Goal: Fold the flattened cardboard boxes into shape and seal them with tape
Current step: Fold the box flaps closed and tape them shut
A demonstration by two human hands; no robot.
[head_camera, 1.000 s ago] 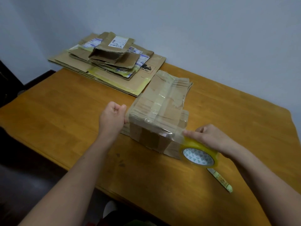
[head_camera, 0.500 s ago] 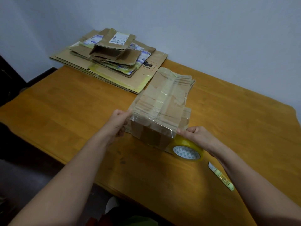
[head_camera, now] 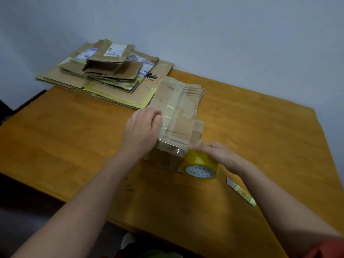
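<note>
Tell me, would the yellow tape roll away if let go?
Probably not far: the tape roll is round and seems on its rim, so it could roll, but its strip looks stuck to the box. Its glossy side may feel slippery.
</note>
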